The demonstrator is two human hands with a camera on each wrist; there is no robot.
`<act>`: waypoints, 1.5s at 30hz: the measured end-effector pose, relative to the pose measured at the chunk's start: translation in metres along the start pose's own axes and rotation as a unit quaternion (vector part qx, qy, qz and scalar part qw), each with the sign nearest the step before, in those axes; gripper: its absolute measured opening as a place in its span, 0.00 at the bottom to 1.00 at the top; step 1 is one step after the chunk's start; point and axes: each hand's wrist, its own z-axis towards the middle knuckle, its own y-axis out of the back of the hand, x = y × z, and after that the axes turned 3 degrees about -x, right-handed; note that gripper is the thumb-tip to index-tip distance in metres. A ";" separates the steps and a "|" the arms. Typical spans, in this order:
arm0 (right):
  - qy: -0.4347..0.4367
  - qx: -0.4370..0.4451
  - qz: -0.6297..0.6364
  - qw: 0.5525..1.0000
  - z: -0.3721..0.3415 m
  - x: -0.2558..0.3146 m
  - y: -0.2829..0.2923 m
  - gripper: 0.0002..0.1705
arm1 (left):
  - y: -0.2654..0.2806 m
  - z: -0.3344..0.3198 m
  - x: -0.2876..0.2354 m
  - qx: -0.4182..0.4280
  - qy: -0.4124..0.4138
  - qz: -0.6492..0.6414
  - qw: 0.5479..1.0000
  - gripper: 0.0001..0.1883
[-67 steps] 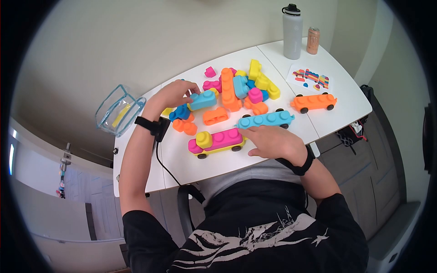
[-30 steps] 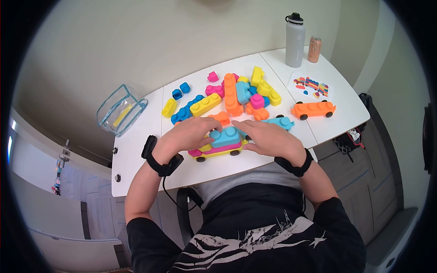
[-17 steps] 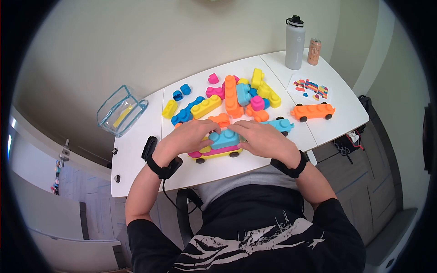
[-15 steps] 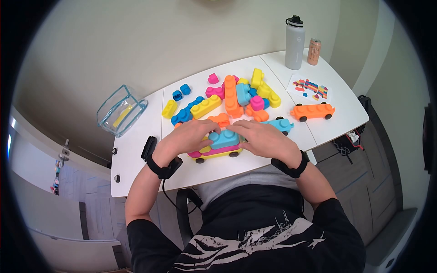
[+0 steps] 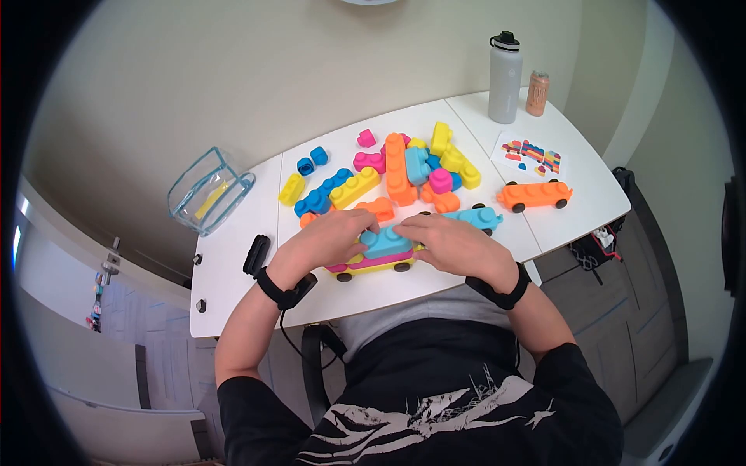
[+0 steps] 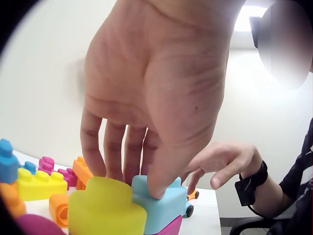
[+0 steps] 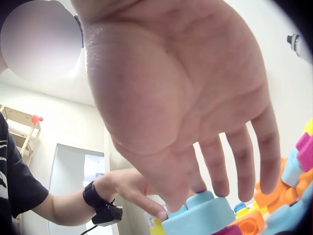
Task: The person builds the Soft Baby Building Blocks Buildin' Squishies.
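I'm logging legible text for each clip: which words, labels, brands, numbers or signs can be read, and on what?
No text is readable.
Tall grey bottle with black lid: faint mark, too small.
Peach-coloured drinks can: printing, too small.
White card with coloured block pictures: no legible words.
Black T-shirt: pale print, no legible words.
Light blue plastic block: no lettering visible.
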 end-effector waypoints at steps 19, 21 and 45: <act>-0.055 0.081 0.022 0.995 0.000 0.009 0.022 0.35 | 0.031 0.054 0.071 0.064 0.127 -0.016 0.990 0.13; -0.060 0.085 0.034 0.994 -0.004 0.007 0.026 0.37 | 0.024 0.067 0.089 0.093 0.120 0.039 0.988 0.12; -0.109 0.153 0.016 0.982 -0.012 -0.001 0.027 0.41 | -0.004 0.017 0.104 0.058 0.155 0.143 0.976 0.14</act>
